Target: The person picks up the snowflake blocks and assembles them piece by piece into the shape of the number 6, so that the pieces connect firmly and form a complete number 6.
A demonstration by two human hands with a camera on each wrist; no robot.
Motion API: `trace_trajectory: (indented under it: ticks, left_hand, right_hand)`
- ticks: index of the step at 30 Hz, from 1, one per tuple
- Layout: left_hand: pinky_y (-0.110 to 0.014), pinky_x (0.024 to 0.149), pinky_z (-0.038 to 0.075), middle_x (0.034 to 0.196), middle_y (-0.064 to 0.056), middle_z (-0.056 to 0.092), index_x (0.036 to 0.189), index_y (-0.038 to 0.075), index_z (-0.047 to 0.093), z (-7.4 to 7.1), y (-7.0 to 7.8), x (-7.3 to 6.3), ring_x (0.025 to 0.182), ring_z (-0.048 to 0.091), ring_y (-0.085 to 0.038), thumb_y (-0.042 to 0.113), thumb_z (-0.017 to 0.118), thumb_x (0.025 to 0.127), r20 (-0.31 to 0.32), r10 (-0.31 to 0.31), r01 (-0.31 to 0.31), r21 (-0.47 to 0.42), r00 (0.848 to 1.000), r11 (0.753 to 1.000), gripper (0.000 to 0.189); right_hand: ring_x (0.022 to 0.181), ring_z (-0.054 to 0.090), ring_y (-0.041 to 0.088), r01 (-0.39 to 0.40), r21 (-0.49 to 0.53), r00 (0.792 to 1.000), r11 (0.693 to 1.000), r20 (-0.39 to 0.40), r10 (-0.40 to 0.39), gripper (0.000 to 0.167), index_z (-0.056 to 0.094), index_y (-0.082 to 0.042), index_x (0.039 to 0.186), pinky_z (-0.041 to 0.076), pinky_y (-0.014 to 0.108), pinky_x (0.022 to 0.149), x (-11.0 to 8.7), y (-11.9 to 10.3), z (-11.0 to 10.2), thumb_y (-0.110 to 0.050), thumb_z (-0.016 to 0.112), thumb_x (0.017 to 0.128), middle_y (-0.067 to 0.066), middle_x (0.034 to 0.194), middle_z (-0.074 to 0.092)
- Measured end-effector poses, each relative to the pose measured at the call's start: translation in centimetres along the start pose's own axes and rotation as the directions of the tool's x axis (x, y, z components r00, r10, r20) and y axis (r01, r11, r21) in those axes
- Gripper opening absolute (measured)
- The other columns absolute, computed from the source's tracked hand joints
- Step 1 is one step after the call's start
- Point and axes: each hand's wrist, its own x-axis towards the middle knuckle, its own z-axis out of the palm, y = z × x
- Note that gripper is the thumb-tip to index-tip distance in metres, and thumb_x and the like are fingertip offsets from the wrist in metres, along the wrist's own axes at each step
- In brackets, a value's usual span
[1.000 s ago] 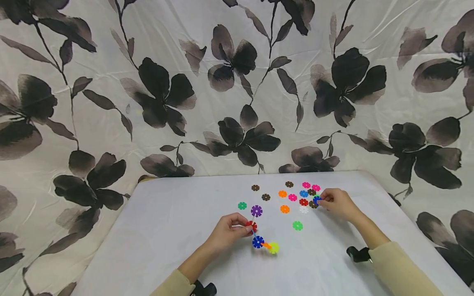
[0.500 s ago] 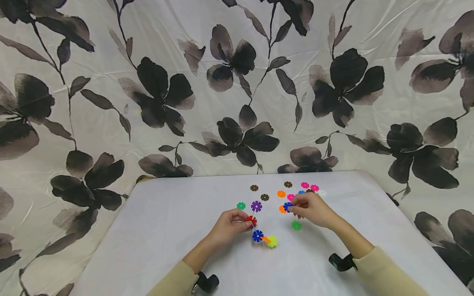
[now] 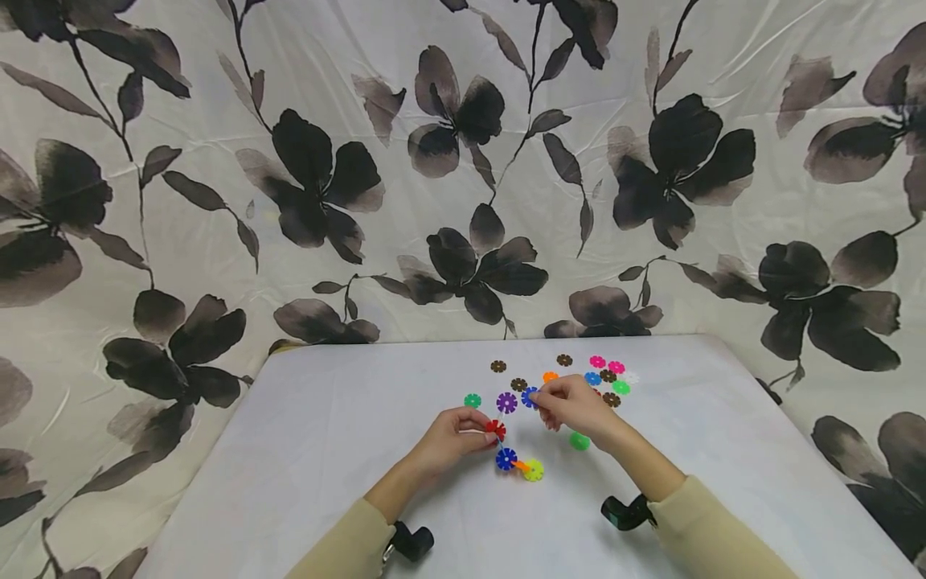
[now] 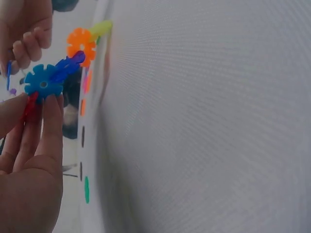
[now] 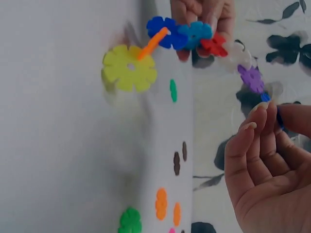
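My left hand (image 3: 452,441) pinches a red snowflake disc (image 3: 496,430) that belongs to a chain of slotted plastic discs. From it the chain runs down through a light blue disc (image 4: 43,83), a dark blue disc (image 3: 506,459) and an orange disc (image 4: 81,46) to a yellow disc (image 5: 129,68). On the other side come a clear white disc (image 5: 236,57) and a purple disc (image 3: 506,403). Between thumb and fingers my right hand (image 3: 579,408) pinches a loose blue disc (image 3: 530,397), held close beside the purple one; fingers partly cover it.
Loose discs lie on the white table (image 3: 289,466), mostly behind and right of the hands: a teal green disc (image 3: 473,400), a brown disc (image 3: 498,366), a pink disc (image 3: 596,362), a green disc (image 3: 579,441) and several others. A flower-patterned cloth (image 3: 463,193) hangs behind the table.
My right hand has carried the blue disc leftward from the scattered discs to beside the purple disc. My left hand keeps its pinch on the red disc, with the chain slightly higher in view.
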Motion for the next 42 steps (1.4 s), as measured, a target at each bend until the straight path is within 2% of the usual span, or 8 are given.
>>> trace_trajectory:
  ticks: [4, 10, 15, 20, 25, 31, 36, 42]
  left_hand:
    - [-0.04, 0.092, 0.058, 0.108, -0.013, 0.074, 0.111, -0.004, 0.064, 0.0, 0.1, 0.0, 0.099, 0.074, -0.024, 0.002, 0.073, 0.093, 0.019, 0.008, -0.008, -0.02, 1.0, 1.0, 0.021]
    - [-0.043, 0.093, 0.058, 0.111, -0.017, 0.074, 0.113, -0.005, 0.063, -0.1, 0.1, -0.1, 0.102, 0.073, -0.029, -0.001, 0.071, 0.094, 0.051, 0.028, -0.025, -0.044, 0.998, 0.999, 0.021]
    - [-0.042, 0.091, 0.059, 0.109, -0.017, 0.074, 0.115, -0.006, 0.062, 0.0, 0.0, 0.0, 0.102, 0.072, -0.033, -0.004, 0.068, 0.095, 0.051, 0.069, -0.068, -0.022, 0.996, 0.997, 0.021]
    - [-0.044, 0.089, 0.06, 0.109, -0.019, 0.073, 0.126, -0.007, 0.06, 0.0, -0.1, 0.1, 0.096, 0.072, -0.026, -0.008, 0.064, 0.096, 0.036, 0.102, -0.102, -0.007, 0.994, 0.995, 0.031]
    - [-0.042, 0.09, 0.059, 0.117, -0.021, 0.069, 0.135, -0.005, 0.059, 0.3, -0.2, 0.1, 0.099, 0.071, -0.022, -0.004, 0.06, 0.099, 0.016, 0.125, -0.125, 0.029, 0.992, 0.992, 0.036]
    - [-0.038, 0.093, 0.058, 0.131, -0.021, 0.063, 0.137, -0.005, 0.059, 0.6, -0.2, 0.1, 0.106, 0.069, -0.027, 0.004, 0.054, 0.105, -0.001, 0.132, -0.131, 0.048, 0.991, 0.99, 0.033]
    - [-0.037, 0.087, 0.06, 0.123, -0.019, 0.064, 0.132, -0.006, 0.063, 0.9, 0.0, 0.1, 0.093, 0.073, -0.03, 0.011, 0.057, 0.106, -0.061, 0.169, -0.167, 0.04, 0.984, 0.985, 0.031]
    - [-0.039, 0.079, 0.062, 0.112, -0.013, 0.067, 0.119, -0.004, 0.071, 1.1, 0.0, 0.5, 0.088, 0.072, -0.022, 0.011, 0.067, 0.1, -0.133, 0.188, -0.191, -0.009, 0.973, 0.982, 0.025]
  right_hand:
    - [0.065, 0.06, 0.019, -0.069, 0.058, 0.997, 0.996, -0.019, 0.07, 0.027, 0.07, -0.002, 0.084, 0.056, 0.03, 0.065, 0.4, -0.4, 1.0, -0.022, 0.064, 0.103, 0.006, 0.071, 0.062]
    - [0.063, 0.058, 0.018, -0.103, 0.096, 0.994, 0.99, -0.037, 0.107, 0.029, 0.069, -0.003, 0.081, 0.055, 0.027, 0.062, 0.5, -0.9, 1.7, -0.02, 0.062, 0.103, 0.005, 0.069, 0.06]
    - [0.06, 0.055, 0.017, -0.125, 0.145, 0.992, 0.981, -0.003, 0.127, 0.029, 0.068, -0.002, 0.08, 0.053, 0.025, 0.06, 0.6, -1.1, 1.7, -0.019, 0.061, 0.103, 0.005, 0.067, 0.058]
    - [0.059, 0.055, 0.016, -0.136, 0.174, 0.991, 0.975, 0.041, 0.131, 0.029, 0.068, -0.002, 0.081, 0.053, 0.024, 0.06, 0.5, -1.0, 1.7, -0.018, 0.061, 0.103, 0.004, 0.066, 0.057]
    - [0.059, 0.054, 0.016, -0.119, 0.188, 0.992, 0.975, 0.05, 0.112, 0.029, 0.067, -0.002, 0.08, 0.053, 0.024, 0.06, 0.3, -1.0, 2.0, -0.018, 0.06, 0.103, 0.004, 0.066, 0.057]
    - [0.061, 0.055, 0.016, -0.111, 0.202, 0.994, 0.973, 0.036, 0.106, 0.028, 0.068, -0.001, 0.083, 0.054, 0.024, 0.062, 0.4, -0.9, 2.3, -0.018, 0.06, 0.104, 0.004, 0.068, 0.058]
    - [0.061, 0.056, 0.016, -0.111, 0.208, 0.994, 0.972, 0.037, 0.106, 0.029, 0.069, 0.003, 0.087, 0.054, 0.024, 0.063, 0.4, -0.7, 2.6, -0.018, 0.06, 0.104, 0.005, 0.068, 0.059]
    - [0.061, 0.055, 0.017, -0.096, 0.215, 0.994, 0.972, 0.065, 0.084, 0.028, 0.068, 0.003, 0.087, 0.053, 0.024, 0.062, 0.5, -0.9, 2.8, -0.018, 0.06, 0.104, 0.004, 0.069, 0.058]
